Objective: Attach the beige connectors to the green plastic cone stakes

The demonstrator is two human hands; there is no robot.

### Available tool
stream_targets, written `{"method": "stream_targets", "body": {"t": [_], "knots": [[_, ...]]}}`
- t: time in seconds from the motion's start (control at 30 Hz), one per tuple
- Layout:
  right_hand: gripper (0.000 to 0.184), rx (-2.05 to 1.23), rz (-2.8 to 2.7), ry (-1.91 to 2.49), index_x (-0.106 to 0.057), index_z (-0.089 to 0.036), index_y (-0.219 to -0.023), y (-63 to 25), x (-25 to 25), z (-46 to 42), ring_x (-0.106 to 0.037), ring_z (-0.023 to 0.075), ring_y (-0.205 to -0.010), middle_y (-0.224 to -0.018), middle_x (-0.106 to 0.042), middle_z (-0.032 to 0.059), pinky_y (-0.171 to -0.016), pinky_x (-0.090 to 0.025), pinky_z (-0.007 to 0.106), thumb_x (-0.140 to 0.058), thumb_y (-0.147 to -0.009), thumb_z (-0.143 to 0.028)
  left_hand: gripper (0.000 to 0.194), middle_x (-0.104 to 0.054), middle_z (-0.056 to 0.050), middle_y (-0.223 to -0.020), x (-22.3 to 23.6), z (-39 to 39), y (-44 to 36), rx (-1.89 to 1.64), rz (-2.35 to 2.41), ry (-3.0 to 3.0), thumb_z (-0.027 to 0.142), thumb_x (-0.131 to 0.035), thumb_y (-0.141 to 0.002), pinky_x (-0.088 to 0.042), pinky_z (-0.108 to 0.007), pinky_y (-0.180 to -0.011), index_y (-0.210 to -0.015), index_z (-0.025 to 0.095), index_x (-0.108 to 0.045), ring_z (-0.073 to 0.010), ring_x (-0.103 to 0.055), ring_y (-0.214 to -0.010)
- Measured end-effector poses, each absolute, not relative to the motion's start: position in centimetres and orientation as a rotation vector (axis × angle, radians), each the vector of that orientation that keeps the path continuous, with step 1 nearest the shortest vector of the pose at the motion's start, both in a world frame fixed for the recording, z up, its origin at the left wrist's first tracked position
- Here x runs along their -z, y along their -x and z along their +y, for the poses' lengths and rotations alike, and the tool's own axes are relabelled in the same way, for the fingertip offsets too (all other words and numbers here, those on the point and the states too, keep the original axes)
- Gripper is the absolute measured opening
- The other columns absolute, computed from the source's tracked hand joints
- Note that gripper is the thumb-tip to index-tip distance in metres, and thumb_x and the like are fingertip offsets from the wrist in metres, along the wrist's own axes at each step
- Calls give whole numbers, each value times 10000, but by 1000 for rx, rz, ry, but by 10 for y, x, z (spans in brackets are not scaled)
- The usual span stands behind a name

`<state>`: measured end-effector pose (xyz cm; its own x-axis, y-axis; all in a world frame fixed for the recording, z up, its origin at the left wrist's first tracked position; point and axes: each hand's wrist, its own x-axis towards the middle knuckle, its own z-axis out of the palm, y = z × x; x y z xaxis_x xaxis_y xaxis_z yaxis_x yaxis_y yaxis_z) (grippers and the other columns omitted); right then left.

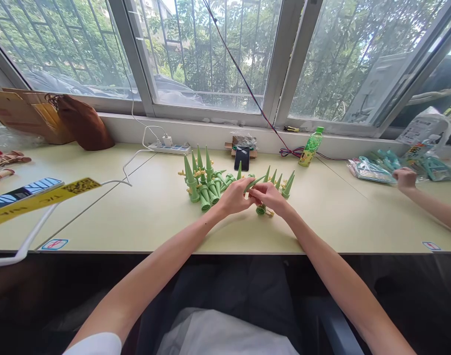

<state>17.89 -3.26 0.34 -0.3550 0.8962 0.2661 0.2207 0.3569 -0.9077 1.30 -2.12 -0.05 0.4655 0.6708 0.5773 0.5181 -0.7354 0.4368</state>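
Observation:
My left hand [236, 196] is closed around a green plant watering spike [255, 183], whose tip points up and to the right. My right hand [270, 195] meets it, fingertips pinched together against the left fingers; what lies between them is hidden. Left of my hands is a cluster of similar spikes, some standing like one upright spike [191, 180] with yellow valves, others lying like a spike [205, 201] with its open end towards me. More upright spikes [289, 185] stand behind and right of my right hand. Under it lies a green piece [261, 210] with a yellow valve [270, 213].
Behind the spikes are a black phone [242, 159], a power strip [169, 148] and a green-labelled bottle [311, 147]. Another person's hand [405, 177] rests by plastic packets [371, 170] at the right. A brown bag [83, 123] and a yellow-tagged white cable [44, 201] are at left.

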Motion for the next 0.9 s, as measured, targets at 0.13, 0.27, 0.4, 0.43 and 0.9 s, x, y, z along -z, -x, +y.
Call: {"method": "stream_targets", "body": {"t": [0.13, 0.27, 0.4, 0.43, 0.9], "knots": [[348, -1008, -1814, 989, -624, -159, -655, -179, -3, -32, -466, 99, -482, -515, -519, -14, -486, -359, 229, -609, -829, -460, 497, -663, -82, -1185, 2, -21, -13, -1117, 1054, -2499, 205, -593, -765, -534, -342, -850, -1261, 203, -568, -218, -649, -1000], [362, -979, -1826, 1011, -630, -157, -650, -179, -3, -32, -472, 103, -483, -508, -522, -11, -485, -362, 231, -609, -825, -473, 506, -660, -89, -1194, 3, -20, -13, -1110, 1052, -2504, 202, -596, -763, -537, -352, -863, -1269, 201, -569, -230, -647, -1026], [359, -971, -1828, 1015, -632, -156, -653, -179, -3, -33, -473, 103, -481, -507, -522, -12, -483, -357, 231, -607, -827, -468, 507, -663, -92, -1183, 3, -19, -13, -1112, 1053, -2524, 202, -590, -765, -532, -354, -882, -1272, 187, -567, -229, -650, -1023], [358, -972, -1829, 1014, -629, -156, -651, -179, -3, -33, -473, 102, -481, -506, -523, -12, -482, -355, 230, -605, -829, -465, 506, -664, -95, -1178, 3, -20, -13, -1113, 1055, -2526, 201, -589, -766, -533, -354, -879, -1271, 182, -567, -228, -652, -1015], [364, -1033, -1797, 1012, -651, -153, -667, -179, -3, -32, -465, 100, -468, -493, -519, -10, -460, -328, 224, -631, -813, -486, 505, -664, -86, -1197, 0, -22, -13, -1112, 1049, -2500, 191, -603, -750, -531, -344, -871, -1254, 202, -573, -235, -648, -1042]]}}
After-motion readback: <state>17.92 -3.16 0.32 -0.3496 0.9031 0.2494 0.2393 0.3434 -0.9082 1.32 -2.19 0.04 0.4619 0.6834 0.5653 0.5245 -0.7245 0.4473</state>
